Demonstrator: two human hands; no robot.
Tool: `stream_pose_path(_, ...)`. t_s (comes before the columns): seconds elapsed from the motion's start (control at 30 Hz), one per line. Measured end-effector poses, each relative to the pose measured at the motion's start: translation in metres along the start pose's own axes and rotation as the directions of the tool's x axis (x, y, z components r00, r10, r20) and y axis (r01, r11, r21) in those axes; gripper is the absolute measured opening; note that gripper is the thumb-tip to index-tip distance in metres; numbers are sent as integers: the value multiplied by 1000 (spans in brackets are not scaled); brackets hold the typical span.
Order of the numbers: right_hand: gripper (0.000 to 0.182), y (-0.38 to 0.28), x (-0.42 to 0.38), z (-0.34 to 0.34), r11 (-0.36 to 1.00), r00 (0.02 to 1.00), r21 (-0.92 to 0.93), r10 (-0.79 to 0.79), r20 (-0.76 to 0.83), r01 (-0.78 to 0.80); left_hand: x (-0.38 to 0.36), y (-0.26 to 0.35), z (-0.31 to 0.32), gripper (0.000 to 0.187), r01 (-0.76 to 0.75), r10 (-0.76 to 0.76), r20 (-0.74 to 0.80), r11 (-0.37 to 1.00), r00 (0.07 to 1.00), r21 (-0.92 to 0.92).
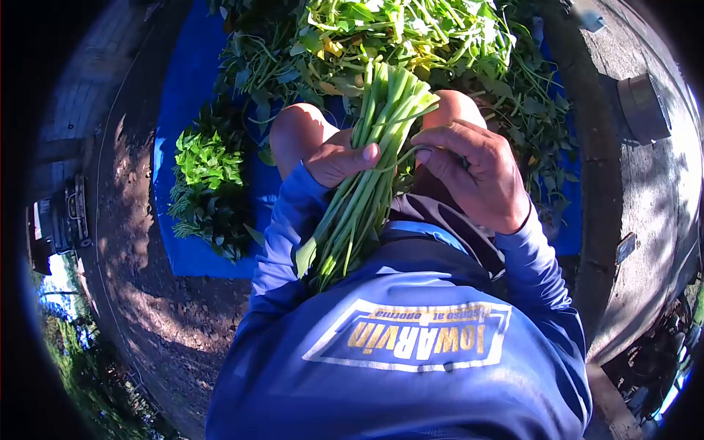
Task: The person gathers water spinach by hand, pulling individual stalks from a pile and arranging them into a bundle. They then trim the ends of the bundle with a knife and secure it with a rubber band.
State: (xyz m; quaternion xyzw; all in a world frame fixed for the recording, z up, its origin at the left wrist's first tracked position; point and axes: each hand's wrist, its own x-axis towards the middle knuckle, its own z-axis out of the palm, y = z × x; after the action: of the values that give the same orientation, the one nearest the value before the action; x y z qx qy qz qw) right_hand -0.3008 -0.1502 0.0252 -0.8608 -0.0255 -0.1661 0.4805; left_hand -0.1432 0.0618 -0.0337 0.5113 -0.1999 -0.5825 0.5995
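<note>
A bundle of long green leafy-vegetable stems (pixel 380 139) lies slantwise over my lap, its cut ends toward the pile in front. My left hand (pixel 343 161) is closed around the bundle from the left, with the thumb across the stems. On the right, my right hand (pixel 477 165) pinches a thin green stem (pixel 405 155) between thumb and forefinger. That stem runs from the pinch to the bundle just beside my left thumb. Whether it passes all the way around behind the bundle is hidden.
A large heap of leafy green stems (pixel 411 37) covers the far part of a blue tarp (pixel 198 265). Several bunched greens (pixel 209 165) sit on the tarp at my left. Bare soil (pixel 147 257) lies left; a grey curved surface (pixel 653 220) stretches along the right, bearing a round dark object (pixel 644 108).
</note>
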Motion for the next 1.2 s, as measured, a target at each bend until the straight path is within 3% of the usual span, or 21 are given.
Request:
stream_pose_path(0.03,13,4,3,-7,999,1000,46,19,-23,-18,9,-6,-2,85,-62,59,99,998,993,28)
stream_pose_path(0.1,12,15,7,-20,988,996,147,63,-58,-54,20,-5,3,75,-7,7,184,1000,983,3)
stream_pose_path(0.23,12,30,5,-42,1000,999,-3,12,-45,-12,34,-7,21,52,-25,14,177,998,984,61)
stream_pose_path(0.3,12,47,0,-50,986,934,129,146,-325,-110,36,-6,21,48,-1,-22,167,991,986,136)
stream_pose_path(0.33,11,55,-1,-66,961,843,204,262,-470,-186,33,-5,24,42,35,-48,100,992,994,120)
stream_pose_path(0.37,20,78,-6,-91,939,763,104,328,-557,-327,29,-4,28,42,51,-56,63,996,996,77)
stream_pose_path(0.4,39,82,-9,-113,678,854,-655,-77,-515,-334,26,-1,31,42,63,-64,24,997,998,33)
stream_pose_path(0.47,56,88,-13,-111,603,828,-702,-117,-549,-380,30,-11,17,48,92,-92,39,996,995,7)
stream_pose_path(0.5,55,63,-5,-99,796,848,-558,-112,-519,-236,36,-6,24,52,54,-57,29,993,998,109)
stream_pose_path(0.57,44,33,4,-73,889,986,-452,-129,-105,68,43,-7,23,53,56,-65,96,993,993,102)
stream_pose_path(0.63,32,25,15,-47,892,957,-347,-264,122,290,43,-2,30,52,95,-103,116,993,988,74)
stream_pose_path(0.73,14,38,29,-37,908,940,-250,-307,145,335,43,0,28,49,102,-121,127,984,984,147)
stream_pose_path(0.83,14,52,38,-48,863,938,-371,-334,87,342,43,-5,24,48,84,-107,146,984,983,155)
stream_pose_path(0.9,11,70,45,-78,781,925,-603,-333,-185,160,37,-3,24,47,75,-89,116,990,989,122)
stream_pose_path(0.93,22,101,47,-104,651,879,-759,-374,-296,21,29,4,22,46,72,-80,74,991,994,111)
stream_pose_path(1.03,91,145,10,-129,414,817,-768,-91,-569,-489,11,30,18,45,96,-104,47,985,993,144)
stream_pose_path(1.07,96,120,10,-110,707,805,-491,190,-563,-510,13,28,10,46,83,-95,75,986,993,147)
stream_pose_path(1.1,102,85,6,-79,838,789,-116,444,-424,-533,15,27,4,47,79,-96,111,986,989,146)
stream_pose_path(1.13,101,69,-4,-45,816,844,395,513,-158,-422,15,40,6,50,122,-158,188,974,969,191)
stream_pose_path(1.17,100,63,-8,-11,515,908,801,412,80,-305,26,29,-1,50,64,-129,256,967,958,246)
stream_pose_path(1.2,99,59,2,22,413,916,895,400,-15,-166,36,17,1,50,6,-82,291,967,953,254)
